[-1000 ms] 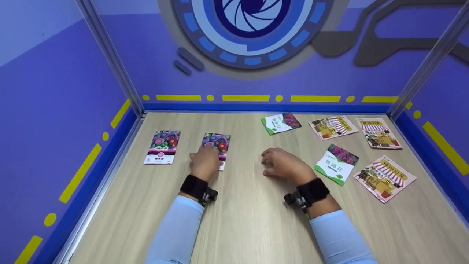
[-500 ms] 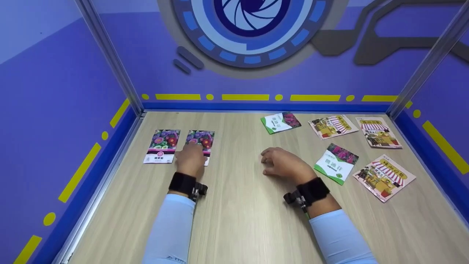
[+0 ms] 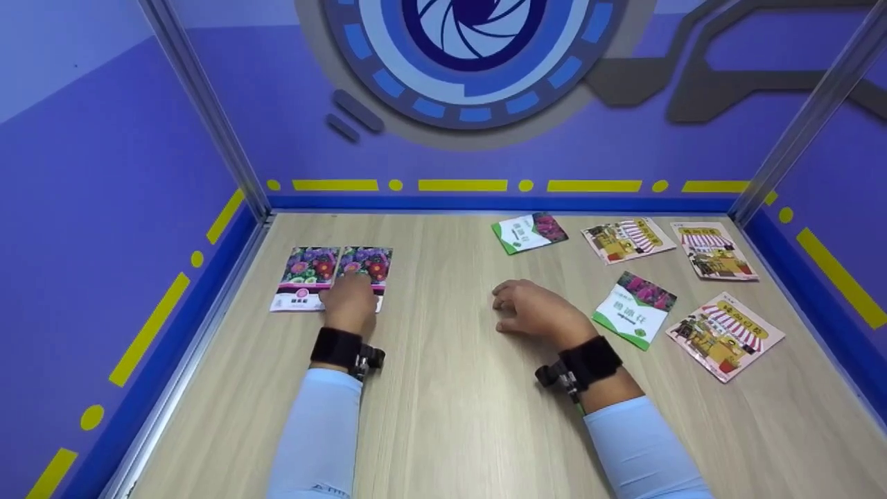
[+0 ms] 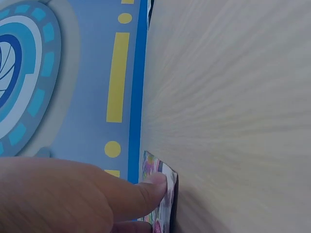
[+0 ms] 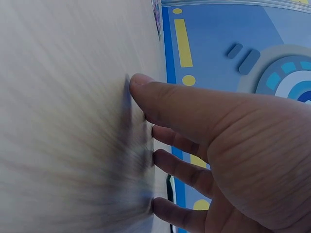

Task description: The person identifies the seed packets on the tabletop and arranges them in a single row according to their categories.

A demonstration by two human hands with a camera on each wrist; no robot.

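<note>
In the head view, my left hand [image 3: 350,302] rests on a seed packet with a flower picture [image 3: 367,262], and its fingers cover the lower part. The left wrist view has the thumb [image 4: 154,187] pressing on the face of this packet, which lies at the table surface. A matching flower seed packet [image 3: 305,267] lies right beside it on the left, nearly edge to edge. My right hand [image 3: 537,308] holds nothing; its loosely bent fingers stand with the tips at the tabletop, as the right wrist view shows the thumb [image 5: 160,94] at the wood.
To the right lie two green-and-white seed packets, one at the back [image 3: 528,233] and one nearer [image 3: 634,312]. Several pink packets with a striped awning [image 3: 725,337] lie farther right. Blue-purple walls [image 3: 443,156] border the wooden table [image 3: 450,388].
My left hand has slid the flower seed packet leftward, up close to the matching one. The right hand has stayed in place.
</note>
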